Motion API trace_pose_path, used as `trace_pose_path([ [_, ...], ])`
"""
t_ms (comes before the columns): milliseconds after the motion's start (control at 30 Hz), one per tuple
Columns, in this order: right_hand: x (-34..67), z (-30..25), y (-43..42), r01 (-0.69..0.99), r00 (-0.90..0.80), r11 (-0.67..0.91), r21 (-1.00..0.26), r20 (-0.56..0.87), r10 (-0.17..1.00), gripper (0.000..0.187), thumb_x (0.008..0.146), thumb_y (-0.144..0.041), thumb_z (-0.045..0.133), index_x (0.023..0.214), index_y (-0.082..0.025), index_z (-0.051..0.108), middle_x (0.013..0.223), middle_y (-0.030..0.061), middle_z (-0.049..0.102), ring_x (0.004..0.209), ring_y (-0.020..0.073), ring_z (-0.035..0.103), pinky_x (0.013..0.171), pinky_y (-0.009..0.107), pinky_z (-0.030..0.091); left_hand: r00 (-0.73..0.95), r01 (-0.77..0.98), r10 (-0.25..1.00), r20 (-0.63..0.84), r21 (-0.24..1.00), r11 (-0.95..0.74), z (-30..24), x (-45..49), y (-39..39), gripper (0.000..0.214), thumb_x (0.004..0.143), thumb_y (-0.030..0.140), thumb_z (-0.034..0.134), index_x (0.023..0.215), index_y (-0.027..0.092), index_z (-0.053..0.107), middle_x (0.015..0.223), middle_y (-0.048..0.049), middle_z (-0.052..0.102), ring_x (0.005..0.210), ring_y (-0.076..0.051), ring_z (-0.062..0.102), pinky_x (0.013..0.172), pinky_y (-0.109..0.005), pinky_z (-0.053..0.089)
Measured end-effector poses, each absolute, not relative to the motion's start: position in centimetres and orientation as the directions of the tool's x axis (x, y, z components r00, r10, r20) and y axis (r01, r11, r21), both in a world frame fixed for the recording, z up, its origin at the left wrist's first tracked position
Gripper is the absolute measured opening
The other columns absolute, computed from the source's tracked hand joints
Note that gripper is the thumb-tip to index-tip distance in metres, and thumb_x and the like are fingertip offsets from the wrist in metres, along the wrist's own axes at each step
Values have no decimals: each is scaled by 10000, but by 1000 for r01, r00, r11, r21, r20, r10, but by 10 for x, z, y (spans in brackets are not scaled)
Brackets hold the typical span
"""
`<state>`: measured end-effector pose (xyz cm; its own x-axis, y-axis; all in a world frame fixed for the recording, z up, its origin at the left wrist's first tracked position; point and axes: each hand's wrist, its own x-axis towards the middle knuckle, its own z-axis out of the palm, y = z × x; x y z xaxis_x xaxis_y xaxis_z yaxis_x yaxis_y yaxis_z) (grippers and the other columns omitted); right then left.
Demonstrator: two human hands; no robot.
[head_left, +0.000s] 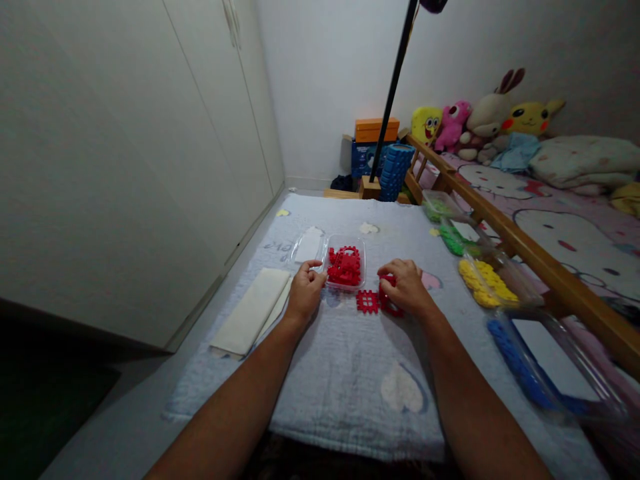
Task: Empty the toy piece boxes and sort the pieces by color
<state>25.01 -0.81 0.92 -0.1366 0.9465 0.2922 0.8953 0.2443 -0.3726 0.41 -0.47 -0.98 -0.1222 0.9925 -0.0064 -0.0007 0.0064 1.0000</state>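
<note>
A clear plastic box (363,263) holds several red interlocking plastic blocks (345,267), and its lid (309,245) lies folded open on the left. At the box's near left corner my left hand (306,292) is closed, thumb and fingertips on the edge. My right hand (404,285) curls over red blocks (390,303) on the cloth, to the right of the box, and partly hides them. Just left of those lies a flat square red block (367,301) with a toothed edge and openings in it.
A folded cream cloth (253,310) lies at the left. Clear boxes of blue (520,360), yellow (485,283) and green blocks (453,238) line the right edge, beside a wooden bed rail (505,233). Behind the table stands a black pole (393,93).
</note>
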Motion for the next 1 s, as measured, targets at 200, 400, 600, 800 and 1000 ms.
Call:
trace_pose_path([
  [200,243,0,-12,898,-316,346,-272,149,937,80,790,-255,710,844,-266,769,963,52,667,955,236,512,847,377,336,-128,-15,992,-15,1000,13,-10,4,-4,356,738,374,646,1040,198,581,540,101,459,499,-102,442,509,-213,290],
  [400,244,7,-12,883,-333,342,-321,85,939,93,776,-160,688,754,-238,734,903,37,672,914,212,520,847,363,354,-126,-8,992,3,1000,-4,-13,3,-3,340,754,354,645,1046,192,581,542,100,459,501,-97,429,524,-212,313],
  [600,265,30,-11,679,-399,311,-665,23,917,52,772,-203,629,739,-196,669,825,20,660,813,174,586,776,309,449,-120,-24,993,3,1000,-5,-13,3,-3,337,755,364,643,1039,192,587,543,103,438,504,-97,408,527,-213,307],
  [800,247,37,1,540,-228,148,-829,25,973,83,755,-276,602,757,-195,622,657,-20,609,587,128,530,559,244,407,-115,-27,993,-16,1000,13,-10,3,-4,351,753,380,636,1046,194,583,551,99,452,498,-99,421,518,-212,300],
  [1000,214,44,35,556,-75,286,-781,295,952,69,783,-275,593,762,-209,593,673,-8,601,629,143,536,614,267,421,-120,-34,992,-27,999,23,-11,3,-3,360,740,403,650,1032,199,591,553,96,469,490,-97,431,510,-210,297],
])
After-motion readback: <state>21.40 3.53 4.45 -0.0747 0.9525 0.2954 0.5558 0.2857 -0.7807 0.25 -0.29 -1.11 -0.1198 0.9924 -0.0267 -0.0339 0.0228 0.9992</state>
